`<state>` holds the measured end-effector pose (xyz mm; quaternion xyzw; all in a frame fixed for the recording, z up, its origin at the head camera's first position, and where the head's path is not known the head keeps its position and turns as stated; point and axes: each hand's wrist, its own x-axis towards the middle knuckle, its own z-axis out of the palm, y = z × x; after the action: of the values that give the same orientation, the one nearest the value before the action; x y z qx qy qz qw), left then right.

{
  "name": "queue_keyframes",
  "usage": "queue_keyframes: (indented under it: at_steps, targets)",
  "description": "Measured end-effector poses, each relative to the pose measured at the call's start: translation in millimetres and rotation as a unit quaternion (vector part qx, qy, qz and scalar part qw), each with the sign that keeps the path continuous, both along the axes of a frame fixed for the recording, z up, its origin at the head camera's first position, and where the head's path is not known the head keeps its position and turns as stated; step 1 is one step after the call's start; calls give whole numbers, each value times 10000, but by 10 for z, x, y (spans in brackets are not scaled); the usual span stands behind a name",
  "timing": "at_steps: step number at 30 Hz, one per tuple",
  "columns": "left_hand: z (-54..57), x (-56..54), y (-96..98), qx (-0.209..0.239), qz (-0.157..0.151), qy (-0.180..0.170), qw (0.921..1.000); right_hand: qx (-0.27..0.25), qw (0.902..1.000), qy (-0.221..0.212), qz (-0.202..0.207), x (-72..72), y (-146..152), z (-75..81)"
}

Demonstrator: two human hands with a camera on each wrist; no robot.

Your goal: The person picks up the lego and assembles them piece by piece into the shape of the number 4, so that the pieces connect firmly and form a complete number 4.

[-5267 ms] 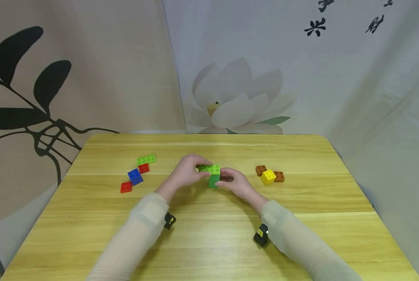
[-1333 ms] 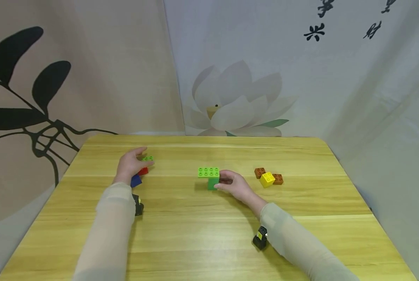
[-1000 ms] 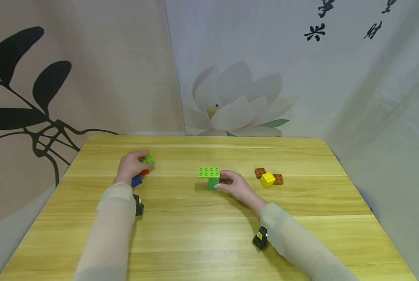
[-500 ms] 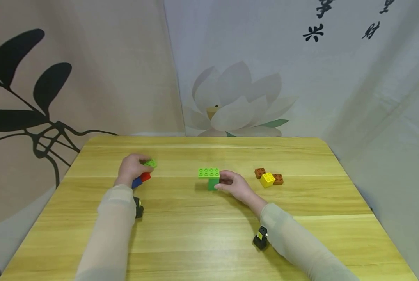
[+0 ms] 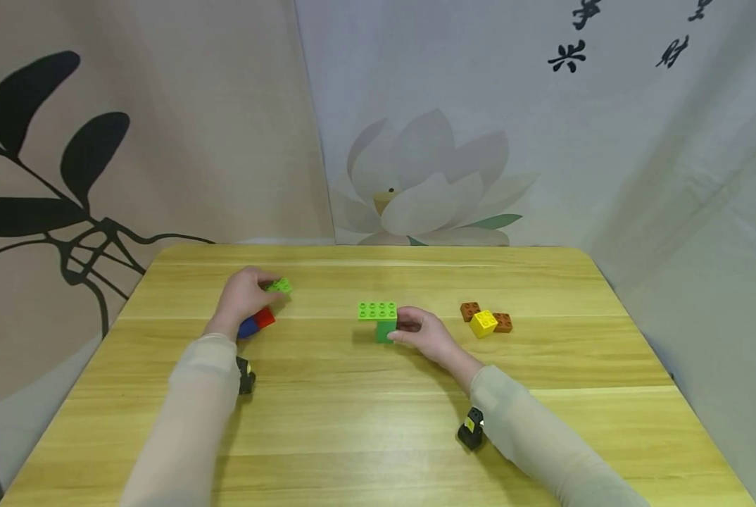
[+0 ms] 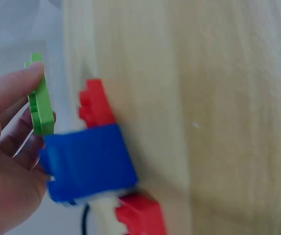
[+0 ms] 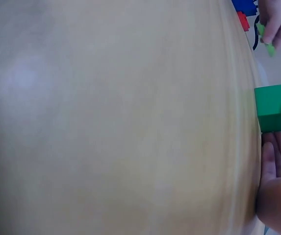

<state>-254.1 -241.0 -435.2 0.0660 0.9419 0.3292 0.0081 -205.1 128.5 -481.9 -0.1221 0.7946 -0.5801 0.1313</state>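
My left hand (image 5: 243, 299) pinches a flat light green building brick (image 5: 281, 286) between thumb and fingers at the left of the table. The left wrist view shows that light green brick (image 6: 42, 105) raised off the tabletop, its studs turned toward the palm. Just below the hand lie a blue brick (image 6: 91, 161) and a red brick (image 6: 98, 105), the blue one partly hidden in the head view. At the table's middle my right hand (image 5: 427, 332) grips a darker green block (image 5: 385, 332). A light green eight-stud plate (image 5: 376, 311) sits on that block and overhangs to the left.
On the right, a yellow brick (image 5: 483, 323) sits against two brown bricks (image 5: 469, 311). A second red brick (image 6: 142, 215) lies beside the blue one in the left wrist view. The wooden table (image 5: 365, 422) ends at a cloth backdrop (image 5: 416, 141).
My left hand went from the middle block to the left-hand bricks, took the light green brick and lifted it slightly rightward. The red brick there shifted a little. My right hand stays on the green block.
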Motion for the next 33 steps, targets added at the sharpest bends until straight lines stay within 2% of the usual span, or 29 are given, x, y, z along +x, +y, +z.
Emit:
queue_keyframes:
  at_steps: [5, 10, 15, 20, 25, 33]
  targets:
    - [122, 29, 198, 240, -419, 389, 9981, 8, 10000, -14, -24, 7, -5, 13]
    - [244, 92, 448, 596, -792, 337, 9945, -43, 10000, -36, -18, 5, -9, 10]
    - [366, 188, 708, 878, -1396, 402, 9855, -59, 10000, -50, 4, -4, -11, -2]
    - [427, 273, 933, 872, -1831, 603, 9774, -77, 10000, -52, 30, -11, -4, -4]
    - [455, 340, 1056, 816, -2005, 693, 9738, -122, 9998, -118, 46, 0, -4, 15]
    - [469, 402, 1100, 755, -1894, 578, 9773, -54, 10000, -34, 31, 10, -9, 22]
